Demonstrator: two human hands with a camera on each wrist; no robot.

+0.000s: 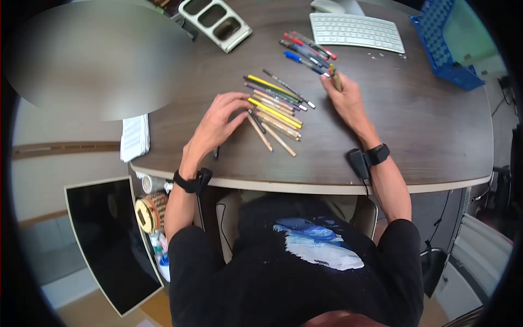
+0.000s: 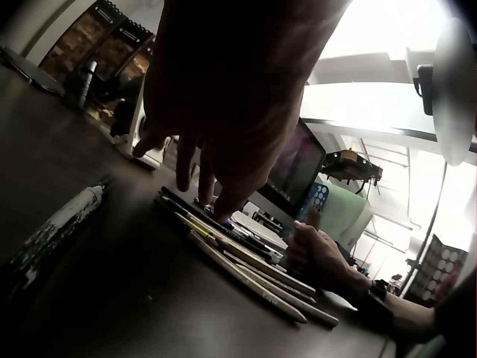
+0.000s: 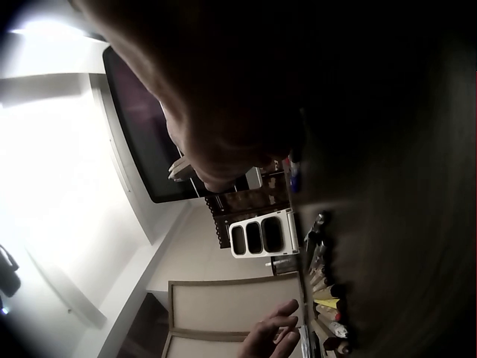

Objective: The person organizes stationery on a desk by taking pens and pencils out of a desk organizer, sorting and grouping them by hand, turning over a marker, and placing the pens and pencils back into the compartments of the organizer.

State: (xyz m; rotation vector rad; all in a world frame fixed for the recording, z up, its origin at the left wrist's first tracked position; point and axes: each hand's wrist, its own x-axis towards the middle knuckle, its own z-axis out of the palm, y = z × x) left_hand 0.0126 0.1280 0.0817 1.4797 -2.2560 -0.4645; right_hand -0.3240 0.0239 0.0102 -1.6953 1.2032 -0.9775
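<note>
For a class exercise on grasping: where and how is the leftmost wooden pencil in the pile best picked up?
Probably by the end nearest the person, pinched from above across its shaft. The pencil is slim, and that end juts from the pile; its far end lies crowded beside the left hand.

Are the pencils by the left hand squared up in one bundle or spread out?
Spread out: the pencils lie loose on the desk by the left hand, at differing angles with uneven ends.
</note>
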